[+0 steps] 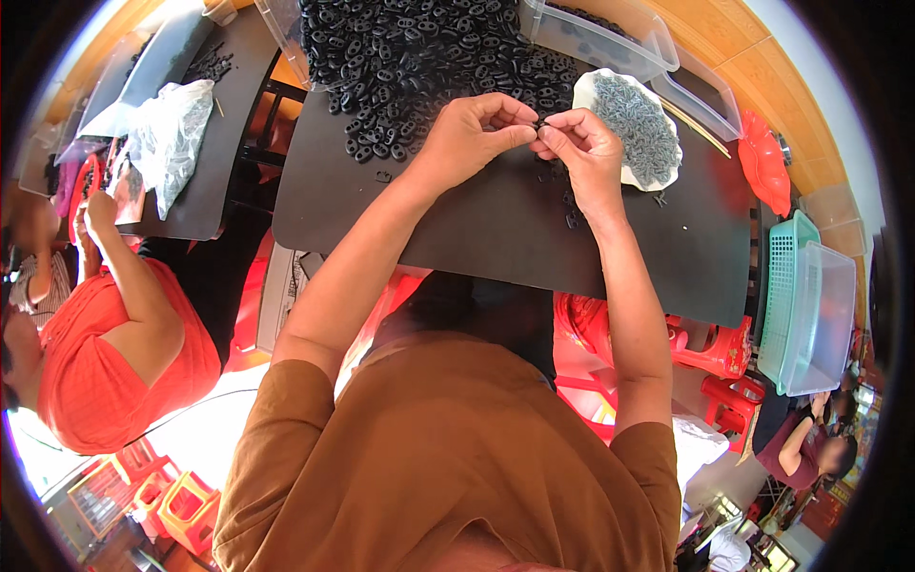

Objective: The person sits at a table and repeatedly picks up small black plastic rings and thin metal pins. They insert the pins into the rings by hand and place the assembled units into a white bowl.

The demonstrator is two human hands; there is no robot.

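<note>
The person's two hands meet over a black table [496, 229]. The left hand [472, 133] and the right hand [581, 143] come together at the fingertips. Between them sits a tiny black piece [539, 124]. Both hands pinch it, so each grip is narrow and closed on that small piece. It is too small to see its shape well.

Just behind the hands lies a big pile of black pieces [419, 57], spread over the far part of the table. Beside the right hand is a white dish [624, 176] full of little grey parts [634, 124]. A few loose black bits [572, 214] lie on the table under the right wrist.

Clear plastic boxes [600, 38] stand at the far edge. To the right is a green basket [786, 276]. On the left, another person in a red shirt [105, 362] works at another dark table [214, 143] with a clear bag [172, 133] on it.
</note>
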